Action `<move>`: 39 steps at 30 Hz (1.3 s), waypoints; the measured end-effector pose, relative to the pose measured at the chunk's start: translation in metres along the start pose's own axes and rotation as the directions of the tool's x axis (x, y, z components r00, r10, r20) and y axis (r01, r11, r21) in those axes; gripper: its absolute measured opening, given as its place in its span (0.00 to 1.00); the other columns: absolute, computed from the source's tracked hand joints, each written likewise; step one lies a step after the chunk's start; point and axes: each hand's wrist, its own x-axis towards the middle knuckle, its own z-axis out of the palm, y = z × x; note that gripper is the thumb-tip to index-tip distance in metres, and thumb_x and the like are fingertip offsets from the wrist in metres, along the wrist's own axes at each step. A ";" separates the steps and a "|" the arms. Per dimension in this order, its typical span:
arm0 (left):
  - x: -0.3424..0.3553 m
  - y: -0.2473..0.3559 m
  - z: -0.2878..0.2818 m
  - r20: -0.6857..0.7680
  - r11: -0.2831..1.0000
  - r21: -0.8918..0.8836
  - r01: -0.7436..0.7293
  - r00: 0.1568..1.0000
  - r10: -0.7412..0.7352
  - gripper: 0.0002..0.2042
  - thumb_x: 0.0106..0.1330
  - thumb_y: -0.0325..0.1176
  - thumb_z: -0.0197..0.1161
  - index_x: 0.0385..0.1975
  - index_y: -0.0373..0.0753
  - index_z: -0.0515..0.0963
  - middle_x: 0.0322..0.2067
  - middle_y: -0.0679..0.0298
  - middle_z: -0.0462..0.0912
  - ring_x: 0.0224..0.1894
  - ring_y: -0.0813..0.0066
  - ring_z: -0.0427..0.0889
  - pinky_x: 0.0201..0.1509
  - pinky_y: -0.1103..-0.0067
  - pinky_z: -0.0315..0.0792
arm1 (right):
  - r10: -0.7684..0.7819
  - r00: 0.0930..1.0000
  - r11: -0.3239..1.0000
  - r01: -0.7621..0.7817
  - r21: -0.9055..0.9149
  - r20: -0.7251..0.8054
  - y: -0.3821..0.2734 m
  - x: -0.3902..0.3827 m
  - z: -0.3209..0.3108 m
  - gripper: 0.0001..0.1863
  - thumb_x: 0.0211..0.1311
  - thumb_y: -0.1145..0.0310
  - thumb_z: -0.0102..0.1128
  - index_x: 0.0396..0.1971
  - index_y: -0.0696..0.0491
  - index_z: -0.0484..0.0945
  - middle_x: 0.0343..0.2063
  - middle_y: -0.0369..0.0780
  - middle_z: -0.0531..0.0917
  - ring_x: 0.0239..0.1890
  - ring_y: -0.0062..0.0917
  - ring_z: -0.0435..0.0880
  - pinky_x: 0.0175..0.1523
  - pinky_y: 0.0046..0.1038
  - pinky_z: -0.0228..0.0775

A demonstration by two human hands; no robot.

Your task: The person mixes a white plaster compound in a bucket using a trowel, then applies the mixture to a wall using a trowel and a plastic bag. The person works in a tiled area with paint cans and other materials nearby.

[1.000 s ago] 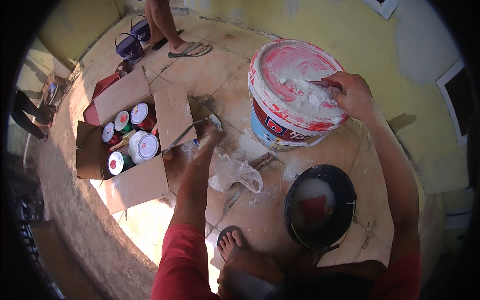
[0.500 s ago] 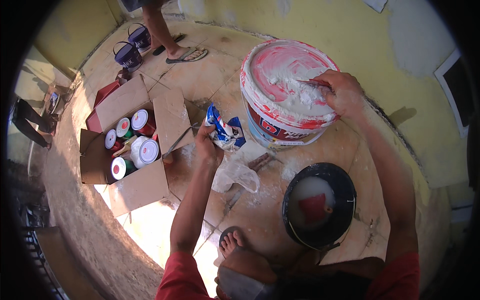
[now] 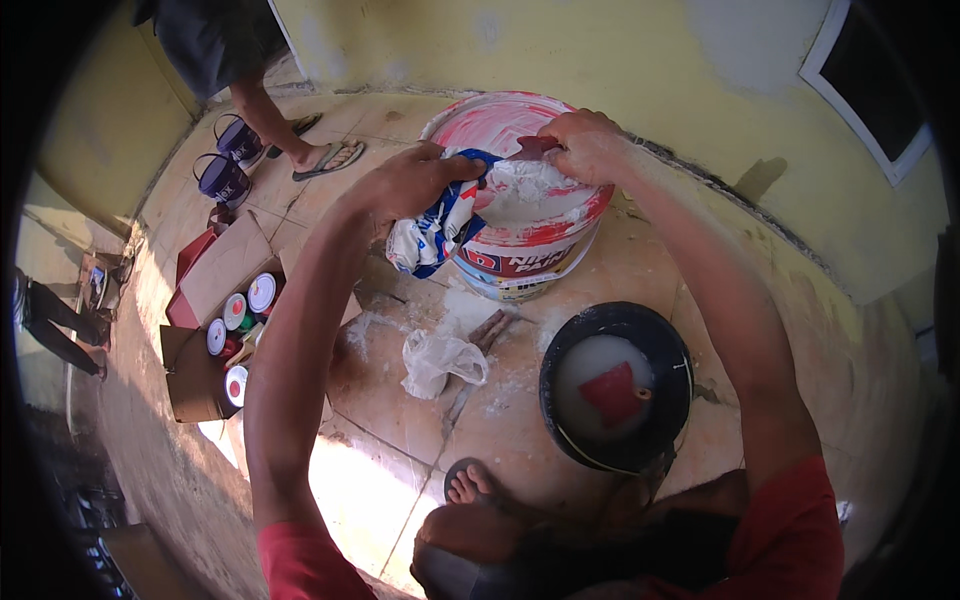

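A large paint bucket (image 3: 520, 270) stands ahead of me, its red lid (image 3: 490, 112) smeared with white. White powder or paste (image 3: 527, 182) lies on the lid. My left hand (image 3: 425, 182) grips a crumpled blue-and-white plastic packet (image 3: 432, 232) at the lid's near left edge. In my right hand (image 3: 590, 145) is a dark red scraper (image 3: 537, 147), held over the white heap beside the packet. My fingers partly cover the tool. Nearer to me sits a black bucket (image 3: 560, 420) of cloudy liquid, with another red scraper (image 3: 612, 395) lying in it.
At left, an open cardboard box (image 3: 190, 375) holds several paint cans (image 3: 262, 292). A clear plastic bag (image 3: 440, 362) lies on the tiles. Two purple pails (image 3: 222, 182) stand near another person's sandalled foot (image 3: 328, 158). A yellow wall (image 3: 600, 60) runs along the back.
My left hand has brought the packet up and over to the lid's edge, beside the scraper. My right hand still holds the scraper over the lid. The view has shifted a little.
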 end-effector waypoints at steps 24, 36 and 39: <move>0.033 0.027 0.016 0.162 0.994 0.103 -0.022 0.987 0.005 0.15 0.76 0.41 0.57 0.42 0.33 0.82 0.31 0.65 0.85 0.24 0.80 0.83 0.25 0.78 0.78 | -0.007 0.998 0.997 0.002 0.079 0.065 0.015 0.024 -0.012 0.25 0.56 0.54 0.71 0.47 0.57 0.86 0.48 0.53 0.87 0.52 0.46 0.86 0.56 0.43 0.77; 0.032 -0.024 0.005 0.030 0.890 0.431 -0.148 0.988 0.149 0.27 0.75 0.57 0.58 0.53 0.36 0.81 0.43 0.56 0.82 0.45 0.69 0.81 0.50 0.73 0.74 | 0.068 0.993 0.995 -0.075 0.063 0.095 0.004 0.023 -0.016 0.29 0.57 0.55 0.71 0.56 0.55 0.84 0.55 0.52 0.84 0.58 0.45 0.83 0.62 0.41 0.75; 0.019 0.003 0.015 0.086 0.800 0.577 -0.167 0.986 0.144 0.32 0.75 0.62 0.53 0.62 0.39 0.79 0.62 0.44 0.77 0.66 0.52 0.76 0.68 0.66 0.67 | 0.042 0.995 0.996 -0.049 0.072 0.095 0.010 0.023 -0.014 0.29 0.57 0.54 0.70 0.56 0.55 0.84 0.58 0.52 0.83 0.60 0.45 0.82 0.63 0.41 0.74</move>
